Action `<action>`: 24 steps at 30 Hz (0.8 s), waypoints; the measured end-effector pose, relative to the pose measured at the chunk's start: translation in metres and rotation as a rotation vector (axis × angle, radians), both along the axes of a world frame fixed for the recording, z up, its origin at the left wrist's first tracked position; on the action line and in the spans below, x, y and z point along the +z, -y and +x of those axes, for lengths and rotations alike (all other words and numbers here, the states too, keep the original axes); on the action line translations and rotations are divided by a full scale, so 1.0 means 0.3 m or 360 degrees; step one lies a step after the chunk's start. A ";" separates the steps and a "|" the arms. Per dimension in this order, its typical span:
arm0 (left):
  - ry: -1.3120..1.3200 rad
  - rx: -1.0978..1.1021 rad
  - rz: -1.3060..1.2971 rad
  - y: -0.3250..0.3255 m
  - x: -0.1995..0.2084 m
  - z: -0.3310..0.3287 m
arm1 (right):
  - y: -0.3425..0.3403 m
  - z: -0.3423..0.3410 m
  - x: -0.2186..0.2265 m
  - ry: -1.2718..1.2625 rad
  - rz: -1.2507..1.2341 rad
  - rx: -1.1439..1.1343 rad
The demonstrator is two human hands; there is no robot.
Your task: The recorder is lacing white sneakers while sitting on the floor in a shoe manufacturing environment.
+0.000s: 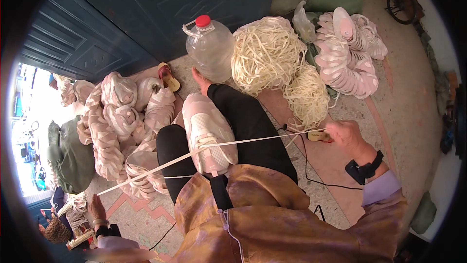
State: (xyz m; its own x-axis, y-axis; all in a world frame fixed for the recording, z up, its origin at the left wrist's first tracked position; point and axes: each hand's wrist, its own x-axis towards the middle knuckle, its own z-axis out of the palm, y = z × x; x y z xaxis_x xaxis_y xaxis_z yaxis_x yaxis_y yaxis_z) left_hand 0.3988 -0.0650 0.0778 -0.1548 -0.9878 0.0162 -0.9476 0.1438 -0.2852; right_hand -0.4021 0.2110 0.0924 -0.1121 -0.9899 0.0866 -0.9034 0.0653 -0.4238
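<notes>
Stretching across the lap, a white lace (233, 143) runs through a pink shoe (209, 134) resting on the knee, its 2 ends pulled taut. The right hand (346, 134) pinches 1 end with fingers clamped on it, while the left hand (97, 209) grips the other, low by the floor. Beyond the fingers stand a bottle (210, 49), tangled laces (272, 58) and 2 piles of shoes (348, 56).
</notes>
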 end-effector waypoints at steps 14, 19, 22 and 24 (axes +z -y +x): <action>-0.1899 0.0872 0.1427 -0.068 -0.094 -0.742 | -0.008 0.024 -0.298 0.1662 0.0661 -0.1276; -0.1778 0.0383 0.1935 -0.184 -0.031 -1.190 | 0.238 0.378 -0.251 0.2652 0.1034 -0.0496; -0.1854 0.0337 0.1918 -0.179 -0.081 -1.277 | 0.344 0.477 -0.252 0.2599 0.1208 -0.0240; -0.1774 0.0321 0.1836 -0.167 -0.115 -1.305 | 0.390 0.509 -0.250 0.2532 0.1190 -0.0196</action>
State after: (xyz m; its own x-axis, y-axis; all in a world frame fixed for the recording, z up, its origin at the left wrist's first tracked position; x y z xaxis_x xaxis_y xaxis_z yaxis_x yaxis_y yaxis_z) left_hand 0.0074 -0.0149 0.0433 -0.4478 -0.5546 -0.7014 -0.6279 -0.3634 0.6882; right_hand -0.2494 0.0939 0.0175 0.3006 -0.7429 -0.5981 0.3437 0.6693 -0.6587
